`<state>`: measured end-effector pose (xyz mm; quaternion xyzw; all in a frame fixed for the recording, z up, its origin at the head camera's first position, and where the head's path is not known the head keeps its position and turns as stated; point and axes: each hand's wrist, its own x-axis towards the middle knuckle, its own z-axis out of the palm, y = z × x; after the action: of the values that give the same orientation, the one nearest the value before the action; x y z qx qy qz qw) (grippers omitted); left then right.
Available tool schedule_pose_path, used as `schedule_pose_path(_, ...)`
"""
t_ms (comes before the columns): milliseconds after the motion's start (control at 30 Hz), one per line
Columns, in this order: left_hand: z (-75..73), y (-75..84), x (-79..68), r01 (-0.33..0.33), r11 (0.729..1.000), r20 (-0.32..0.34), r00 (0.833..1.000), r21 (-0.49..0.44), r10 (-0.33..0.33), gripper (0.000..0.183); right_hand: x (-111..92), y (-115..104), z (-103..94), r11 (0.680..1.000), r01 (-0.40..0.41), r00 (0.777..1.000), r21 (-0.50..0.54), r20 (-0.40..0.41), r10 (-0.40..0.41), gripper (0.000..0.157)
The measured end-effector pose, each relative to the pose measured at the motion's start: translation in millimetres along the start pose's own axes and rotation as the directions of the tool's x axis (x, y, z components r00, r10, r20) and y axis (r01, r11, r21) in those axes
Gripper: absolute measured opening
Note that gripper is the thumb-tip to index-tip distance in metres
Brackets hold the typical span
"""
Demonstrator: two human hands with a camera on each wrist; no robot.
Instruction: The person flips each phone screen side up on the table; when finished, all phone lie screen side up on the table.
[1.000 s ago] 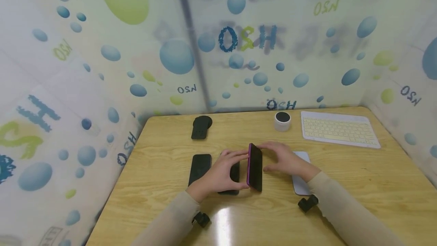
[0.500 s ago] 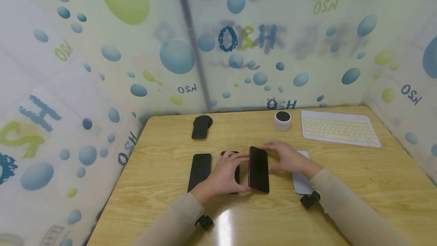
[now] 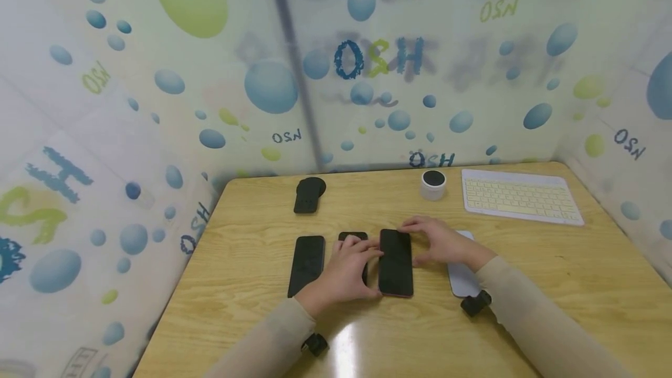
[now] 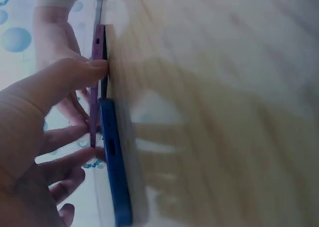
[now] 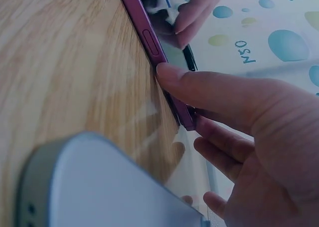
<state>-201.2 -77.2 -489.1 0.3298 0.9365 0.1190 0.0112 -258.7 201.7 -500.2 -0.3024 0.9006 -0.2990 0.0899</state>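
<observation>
A purple-edged smartphone (image 3: pixel 396 264) lies screen up, low at the table, between both hands. My left hand (image 3: pixel 346 270) holds it by its left side, thumb at the lower corner and fingers at the long edge. My right hand (image 3: pixel 438 241) grips the upper right corner, its thumb (image 5: pixel 174 77) against the side below the long button. Under my left hand a blue-edged smartphone (image 4: pixel 115 162) is partly hidden. Farther left lies another dark smartphone (image 3: pixel 307 264). A pale smartphone (image 3: pixel 463 279) sits partly beneath my right wrist.
A black folding stand (image 3: pixel 308 196) lies at the back left of the wooden table (image 3: pixel 252 331). Toward the back right are a small white round speaker-like cylinder (image 3: pixel 433 186) and a white keyboard (image 3: pixel 522 197). Patterned walls (image 3: pixel 157 150) close in the far side and both sides.
The purple-edged smartphone has tipped rightward from standing on its long edge to lying screen up. Both hands stay at its edges, the left one turning slightly with it.
</observation>
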Motion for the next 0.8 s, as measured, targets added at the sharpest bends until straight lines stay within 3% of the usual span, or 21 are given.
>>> schedule_pose_path(367, 1.9, 3.1, 2.1, 0.015, 1.000, 0.051, 0.999, 0.018, -0.015, 0.078, -5.7, 1.6, 0.2, 1.000, 0.020, 1.000, 0.007, -0.013, -0.020, 0.070)
schedule_pose_path(633, 0.9, 4.7, 2.1, 0.017, 0.998, 0.034, 0.999, -0.058, -0.015, 0.079, -36.4, 16.9, -7.1, 0.999, 0.033, 0.990, -0.001, -0.139, -0.032, 0.063)
schedule_pose_path(800, 0.6, 12.9, 7.6, -0.011, 0.997, 0.016, 1.000, -0.079, 0.012, 0.078, -55.6, 30.3, -13.9, 1.000, -0.005, 0.985, 0.010, -0.170, 0.007, 0.062)
